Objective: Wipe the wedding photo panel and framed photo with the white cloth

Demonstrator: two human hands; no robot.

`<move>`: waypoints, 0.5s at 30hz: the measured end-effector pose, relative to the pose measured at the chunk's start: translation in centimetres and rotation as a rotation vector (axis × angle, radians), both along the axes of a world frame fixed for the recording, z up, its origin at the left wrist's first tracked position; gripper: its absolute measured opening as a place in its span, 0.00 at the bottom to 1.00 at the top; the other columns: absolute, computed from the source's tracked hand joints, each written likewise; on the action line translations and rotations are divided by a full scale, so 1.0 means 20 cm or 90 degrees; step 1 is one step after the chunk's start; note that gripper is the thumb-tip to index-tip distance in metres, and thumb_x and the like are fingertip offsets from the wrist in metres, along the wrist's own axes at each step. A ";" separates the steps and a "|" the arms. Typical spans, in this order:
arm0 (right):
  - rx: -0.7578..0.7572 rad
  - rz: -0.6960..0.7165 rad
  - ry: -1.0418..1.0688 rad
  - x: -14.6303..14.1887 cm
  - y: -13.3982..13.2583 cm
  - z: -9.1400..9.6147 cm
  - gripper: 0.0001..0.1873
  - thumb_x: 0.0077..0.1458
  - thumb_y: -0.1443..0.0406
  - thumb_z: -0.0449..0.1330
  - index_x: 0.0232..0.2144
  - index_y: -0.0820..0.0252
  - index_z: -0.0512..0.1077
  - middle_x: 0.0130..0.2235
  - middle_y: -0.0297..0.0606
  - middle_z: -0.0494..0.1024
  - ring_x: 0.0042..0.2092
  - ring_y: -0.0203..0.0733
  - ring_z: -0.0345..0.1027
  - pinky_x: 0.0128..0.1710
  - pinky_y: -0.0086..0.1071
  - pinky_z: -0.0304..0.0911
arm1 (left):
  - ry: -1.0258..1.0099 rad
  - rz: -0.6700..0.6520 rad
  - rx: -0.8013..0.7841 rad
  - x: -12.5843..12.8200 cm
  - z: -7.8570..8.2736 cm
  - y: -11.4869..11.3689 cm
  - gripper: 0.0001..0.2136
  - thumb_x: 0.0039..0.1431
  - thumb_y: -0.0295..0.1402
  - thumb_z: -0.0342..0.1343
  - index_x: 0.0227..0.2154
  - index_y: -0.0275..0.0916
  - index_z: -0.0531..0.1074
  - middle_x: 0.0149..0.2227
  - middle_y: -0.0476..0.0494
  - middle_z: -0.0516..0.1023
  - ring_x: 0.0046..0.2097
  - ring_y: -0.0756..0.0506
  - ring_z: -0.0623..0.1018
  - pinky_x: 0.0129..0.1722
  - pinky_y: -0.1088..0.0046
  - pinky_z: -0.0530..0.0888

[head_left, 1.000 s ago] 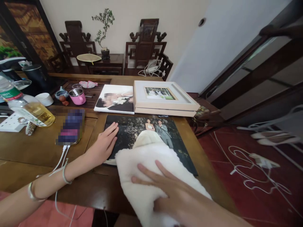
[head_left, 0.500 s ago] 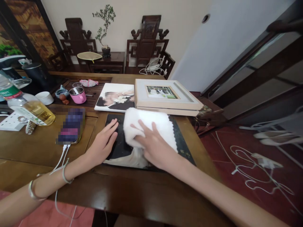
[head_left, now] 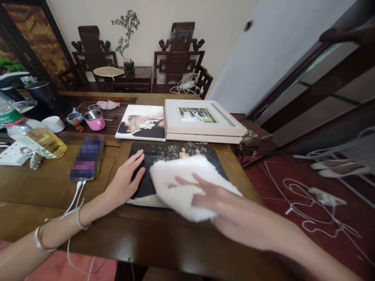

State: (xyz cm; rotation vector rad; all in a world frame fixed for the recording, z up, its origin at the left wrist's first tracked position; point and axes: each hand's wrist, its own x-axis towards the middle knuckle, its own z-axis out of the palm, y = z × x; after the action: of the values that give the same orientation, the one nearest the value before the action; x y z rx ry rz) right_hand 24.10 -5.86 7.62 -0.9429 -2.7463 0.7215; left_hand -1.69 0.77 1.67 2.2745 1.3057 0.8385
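A dark wedding photo panel (head_left: 143,179) lies flat on the wooden table, with two figures showing near its far edge. My right hand (head_left: 211,195) grips a fluffy white cloth (head_left: 181,195) spread over the panel's right and near part; hand and cloth are a little smeared by motion. The cloth hides much of the picture. My left hand (head_left: 129,175) rests on the panel's left edge, fingers stretched out and holding nothing.
Behind the panel are a white-edged photo block (head_left: 140,130) and stacked pale frames (head_left: 205,130). To the left lie a phone (head_left: 88,158) on charging cables, a pink cup (head_left: 95,121), a tilted bottle (head_left: 43,138) and a power strip (head_left: 13,154). The table's right edge drops to red floor.
My right hand has drawn the white cloth toward me and to the right, uncovering the figures near the panel's far edge. My left hand stays on the left edge.
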 end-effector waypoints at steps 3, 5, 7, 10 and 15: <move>-0.026 -0.163 0.076 0.07 0.12 -0.05 0.23 0.37 0.77 0.47 0.33 0.54 0.71 0.51 0.36 0.75 0.57 0.50 0.63 0.59 0.47 0.56 | 0.055 -0.040 0.018 0.00 -0.02 0.00 0.20 0.67 0.36 0.43 0.57 0.34 0.65 0.62 0.36 0.62 0.63 0.40 0.62 0.61 0.57 0.61; -0.072 -0.228 0.151 0.07 0.24 -0.10 0.16 0.40 0.74 0.49 0.30 0.55 0.70 0.42 0.36 0.79 0.47 0.52 0.71 0.51 0.46 0.64 | 0.082 -0.065 0.023 0.00 -0.04 0.00 0.19 0.67 0.33 0.42 0.57 0.33 0.64 0.63 0.36 0.61 0.64 0.40 0.59 0.62 0.56 0.61; -0.098 -0.255 0.201 0.01 0.36 -0.13 0.11 0.43 0.71 0.50 0.29 0.57 0.70 0.36 0.36 0.78 0.42 0.51 0.71 0.45 0.44 0.67 | 0.099 -0.077 0.024 -0.01 -0.05 0.01 0.19 0.67 0.32 0.42 0.57 0.31 0.63 0.63 0.34 0.60 0.65 0.40 0.57 0.62 0.55 0.60; -0.095 -0.249 0.233 -0.13 0.52 -0.14 0.13 0.43 0.70 0.50 0.32 0.58 0.70 0.39 0.37 0.76 0.43 0.51 0.69 0.45 0.44 0.64 | 0.104 -0.081 0.027 -0.01 -0.06 0.01 0.19 0.67 0.31 0.43 0.57 0.31 0.63 0.63 0.32 0.60 0.65 0.40 0.57 0.61 0.54 0.61; -0.100 -0.193 0.246 -0.32 0.66 -0.10 0.18 0.38 0.73 0.49 0.34 0.58 0.70 0.42 0.35 0.76 0.46 0.48 0.67 0.48 0.41 0.61 | 0.095 -0.088 0.045 -0.01 -0.06 0.02 0.19 0.66 0.31 0.43 0.57 0.31 0.63 0.62 0.32 0.62 0.65 0.40 0.59 0.62 0.57 0.61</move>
State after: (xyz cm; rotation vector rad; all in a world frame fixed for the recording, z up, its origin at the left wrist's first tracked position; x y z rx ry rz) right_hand 17.63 7.43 5.59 -1.0865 -2.1810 0.9551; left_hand -1.93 1.08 0.42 2.4924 1.1792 0.6904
